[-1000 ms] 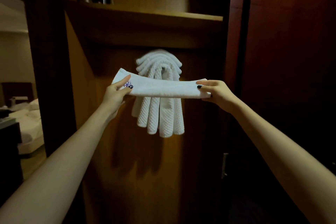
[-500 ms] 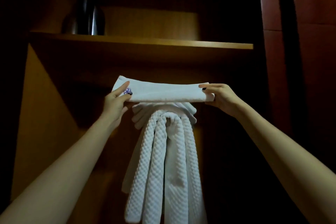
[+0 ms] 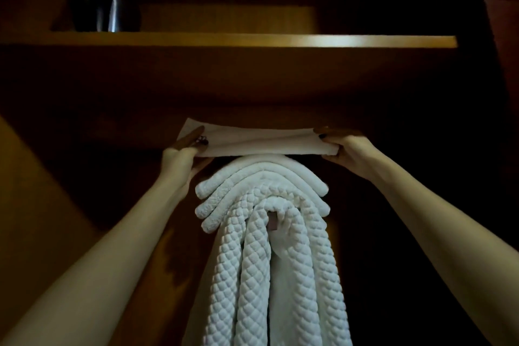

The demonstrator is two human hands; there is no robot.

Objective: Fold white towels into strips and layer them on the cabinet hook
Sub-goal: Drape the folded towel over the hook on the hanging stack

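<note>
A white towel folded into a flat strip (image 3: 261,141) is stretched level between my hands, just above the stack on the hook. My left hand (image 3: 184,153) pinches its left end, my right hand (image 3: 341,149) grips its right end. Under it, several white quilted towel strips (image 3: 264,233) hang layered over the cabinet hook (image 3: 272,220), of which only a small dark piece shows between the folds. The strip's underside seems to touch the top of the stack, though I cannot be sure.
A wooden shelf (image 3: 309,41) runs across just above the towels. A dark shiny vessel (image 3: 105,5) stands on its left part. The cabinet's wooden side panel (image 3: 42,191) is at left, and a dark reddish door edge (image 3: 497,8) at right.
Both hands have carried the folded strip up from in front of the hanging towels to just above the top of the stack. The view has moved in closer and tilted up.
</note>
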